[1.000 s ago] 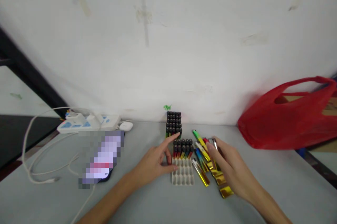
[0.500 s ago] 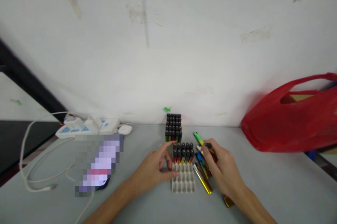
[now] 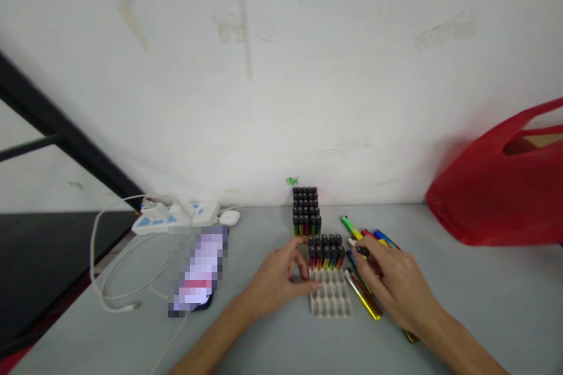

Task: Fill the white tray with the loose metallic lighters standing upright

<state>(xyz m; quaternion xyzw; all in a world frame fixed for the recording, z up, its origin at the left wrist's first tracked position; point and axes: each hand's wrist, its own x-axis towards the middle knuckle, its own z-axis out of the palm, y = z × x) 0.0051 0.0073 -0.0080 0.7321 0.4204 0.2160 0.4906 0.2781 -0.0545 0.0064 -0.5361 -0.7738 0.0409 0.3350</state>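
Observation:
A pale moulded tray [image 3: 331, 304] with rows of small hollows lies before me. Black-topped sticks with coloured bodies, like batteries [image 3: 326, 253], stand upright in its back rows; the front hollows are bare. My left hand [image 3: 281, 272] grips the tray's left side, thumb on its edge and index finger by the back corner. Right of the tray, my right hand [image 3: 393, 278] pinches a black-tipped battery-like stick [image 3: 363, 251], its body mostly hidden by the fingers. Beneath and around that hand lie loose coloured sticks, including a gold one [image 3: 364, 296] and a green one [image 3: 350, 227].
A full block of black-topped sticks [image 3: 305, 210] stands behind the tray near the wall. On the left are a phone [image 3: 200, 275], a white power strip [image 3: 176, 216], cables and a small white case [image 3: 229, 218]. A red bag [image 3: 497, 193] sits at the right.
The view has turned slightly left, so everything sits further right. My right hand stays over the loose sticks with the black-tipped one in its fingers; my left hand keeps its place at the tray.

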